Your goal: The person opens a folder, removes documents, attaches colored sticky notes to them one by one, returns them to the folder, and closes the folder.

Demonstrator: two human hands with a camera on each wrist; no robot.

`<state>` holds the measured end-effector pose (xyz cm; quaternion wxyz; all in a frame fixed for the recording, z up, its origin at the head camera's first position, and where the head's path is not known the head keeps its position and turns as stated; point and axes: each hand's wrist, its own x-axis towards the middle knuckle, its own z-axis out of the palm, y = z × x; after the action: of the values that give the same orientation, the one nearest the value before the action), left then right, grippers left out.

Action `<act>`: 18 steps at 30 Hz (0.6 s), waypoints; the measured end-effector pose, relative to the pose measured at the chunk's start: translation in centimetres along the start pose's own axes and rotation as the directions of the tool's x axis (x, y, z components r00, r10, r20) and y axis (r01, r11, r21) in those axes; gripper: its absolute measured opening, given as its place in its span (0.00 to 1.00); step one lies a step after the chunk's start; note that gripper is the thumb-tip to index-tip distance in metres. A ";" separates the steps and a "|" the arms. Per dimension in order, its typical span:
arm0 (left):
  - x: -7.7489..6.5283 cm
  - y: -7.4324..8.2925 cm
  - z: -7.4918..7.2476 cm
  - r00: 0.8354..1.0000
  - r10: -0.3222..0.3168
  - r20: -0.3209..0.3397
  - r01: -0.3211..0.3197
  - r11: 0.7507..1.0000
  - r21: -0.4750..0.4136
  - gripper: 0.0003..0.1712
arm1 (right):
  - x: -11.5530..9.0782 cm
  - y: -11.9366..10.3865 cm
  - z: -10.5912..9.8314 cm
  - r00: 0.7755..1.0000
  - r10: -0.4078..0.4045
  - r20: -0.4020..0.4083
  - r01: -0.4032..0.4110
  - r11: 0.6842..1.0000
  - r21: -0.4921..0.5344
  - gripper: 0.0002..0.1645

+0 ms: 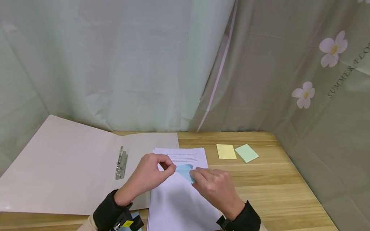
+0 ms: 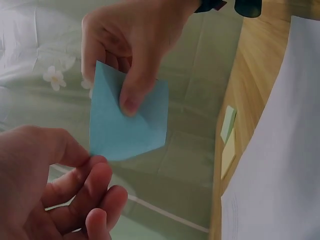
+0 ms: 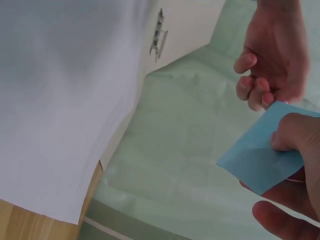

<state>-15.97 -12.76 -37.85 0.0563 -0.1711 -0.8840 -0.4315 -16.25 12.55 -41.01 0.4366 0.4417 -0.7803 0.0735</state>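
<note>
Blue note: was held between both hands, above the paper stack.
Left hand: pinched one corner at the fingertips.
Right hand: gripped it, thumb near the middle of one face, fingers behind.

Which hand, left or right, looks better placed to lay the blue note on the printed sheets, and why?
Probably the right hand: its thumb lies well onto the blue note, while the left hand pinches only a corner. Both reach over the printed sheets, so distance hardly decides it.
</note>
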 end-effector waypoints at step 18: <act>0.9 -2.7 -1.3 0.985 0.158 0.067 -0.163 0.984 0.071 0.06 | -0.3 3.4 -0.8 0.949 0.312 -0.054 -0.267 0.881 0.390 0.11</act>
<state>-17.82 -15.08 -38.80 0.0706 -0.2527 -0.8843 -0.3862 -18.23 15.16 -39.81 0.3718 0.3907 -0.7821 0.3122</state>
